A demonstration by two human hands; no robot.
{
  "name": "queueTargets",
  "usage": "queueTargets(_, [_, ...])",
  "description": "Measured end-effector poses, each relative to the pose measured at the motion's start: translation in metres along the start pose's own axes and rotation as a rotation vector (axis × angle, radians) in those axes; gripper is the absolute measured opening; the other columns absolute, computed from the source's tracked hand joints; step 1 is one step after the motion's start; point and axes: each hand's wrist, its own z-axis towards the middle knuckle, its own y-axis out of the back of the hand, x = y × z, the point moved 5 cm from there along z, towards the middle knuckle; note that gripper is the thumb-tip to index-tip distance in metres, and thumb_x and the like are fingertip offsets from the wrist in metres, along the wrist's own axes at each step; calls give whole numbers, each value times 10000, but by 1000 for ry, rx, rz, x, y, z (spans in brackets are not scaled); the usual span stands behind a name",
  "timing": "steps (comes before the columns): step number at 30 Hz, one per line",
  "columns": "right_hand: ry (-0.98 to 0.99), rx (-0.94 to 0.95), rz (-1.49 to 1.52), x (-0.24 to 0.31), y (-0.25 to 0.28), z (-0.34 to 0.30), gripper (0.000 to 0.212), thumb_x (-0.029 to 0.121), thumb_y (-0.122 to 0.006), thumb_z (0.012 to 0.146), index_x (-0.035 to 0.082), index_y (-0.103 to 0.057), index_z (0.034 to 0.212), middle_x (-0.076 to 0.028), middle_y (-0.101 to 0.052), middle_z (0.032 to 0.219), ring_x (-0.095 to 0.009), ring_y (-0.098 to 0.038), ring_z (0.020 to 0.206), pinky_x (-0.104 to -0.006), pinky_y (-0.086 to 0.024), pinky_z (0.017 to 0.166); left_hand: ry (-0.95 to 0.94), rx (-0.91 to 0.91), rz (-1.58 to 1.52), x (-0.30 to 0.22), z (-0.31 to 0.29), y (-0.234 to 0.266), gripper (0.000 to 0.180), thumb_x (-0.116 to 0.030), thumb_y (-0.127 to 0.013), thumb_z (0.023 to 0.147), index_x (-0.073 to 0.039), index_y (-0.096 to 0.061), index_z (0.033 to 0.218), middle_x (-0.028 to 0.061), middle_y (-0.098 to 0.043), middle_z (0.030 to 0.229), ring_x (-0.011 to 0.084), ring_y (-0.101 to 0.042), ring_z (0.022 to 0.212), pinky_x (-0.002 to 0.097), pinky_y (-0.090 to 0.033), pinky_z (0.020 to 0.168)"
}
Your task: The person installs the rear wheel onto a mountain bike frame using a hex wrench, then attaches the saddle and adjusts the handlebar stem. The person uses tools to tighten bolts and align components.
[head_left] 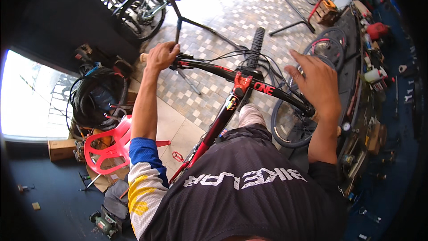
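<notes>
A bicycle stands right in front of me, with a black handlebar [209, 68] marked in red, a red stem [243, 81] and a dark red and black frame [220, 122]. My left hand [162, 55] is wrapped round the left handlebar grip [143, 57], whose tan end sticks out past it. Above the bar's right end, my right hand [317, 80] is raised with thumb and fingers apart, holding nothing visible. It partly hides that end. Black cables [249, 52] loop ahead of the bar, above the knobby front tyre [257, 41].
Loose wheels [292, 127] lean on the right beside a cluttered workbench [356, 76]. A red plastic chair [107, 151] and coiled black tyres [96, 96] are at left. Parked bicycles [140, 18] and stand legs [294, 20] stand farther off on the tiled floor [223, 18].
</notes>
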Motion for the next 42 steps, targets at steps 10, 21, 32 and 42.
queueTargets(10, [-521,283,153,-90,-68,-87,636,667,-494,990,108,-753,1145,-181,-744,1051,-406,-693,1006,-490,-533,832,-24,-62,15,-5,-5,-2,460,-482,-513,985,-90,-748,932,190,-700,782,413,-684,825,513,-501,742])
queueTargets(21, [-519,368,49,-83,-61,-77,654,695,-589,916,91,-763,1097,-203,-756,974,-414,-711,978,-492,-537,858,-11,-108,-12,-1,-19,-8,473,-486,-509,993,-75,-715,882,203,-695,803,423,-677,850,524,-494,746])
queueTargets(32, [-544,91,-107,-86,-59,-82,727,689,-441,992,30,-717,855,-220,-729,888,-428,-696,892,-514,-524,809,79,-56,-42,-5,-34,-9,536,-528,-466,999,-62,-724,944,212,-700,814,437,-679,866,521,-495,774])
queueTargets(42, [-475,139,-77,-86,-58,-76,736,696,-430,997,32,-702,833,-215,-720,858,-430,-688,859,-517,-505,788,143,-81,-90,2,-62,-16,521,-506,-463,1004,-46,-690,911,237,-680,821,462,-660,856,533,-480,741])
